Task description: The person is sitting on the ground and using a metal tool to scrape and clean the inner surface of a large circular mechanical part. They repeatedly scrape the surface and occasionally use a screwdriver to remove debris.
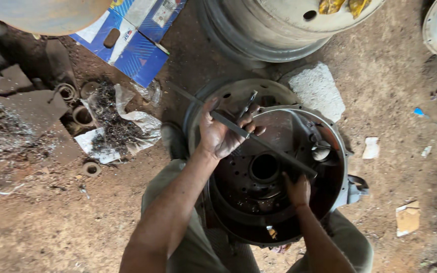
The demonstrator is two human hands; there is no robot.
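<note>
**Flat bar laid across round housing**

Flat metal bar [259, 141] spans the round metal housing [279, 167] diagonally; far end blurs into dirt. Left hand [223, 132] fingers wrap the bar, also pinching a thin tool [248, 105]. Right hand [298, 189] presses the bar's lower end, fingertips hidden, grip unclear.

— What's that round housing [279, 177] made of?

— Cast metal, dull grey on the rim, dark and greasy inside. The flat bar [259, 141] under my left grip [223, 134] is bare steel, matt and a little scuffed; my right grip [298, 190] rests on the housing's oily inner face.

— And around you?

— The floor [51, 222] is rough packed dirt. The shavings [110, 119] are curly dark metal lying on crinkled clear plastic. The carton [132, 38] is glossy blue-and-white cardboard. The block [319, 91] is coarse pale concrete, and the wheel rim [274, 25] is worn painted steel.
</note>
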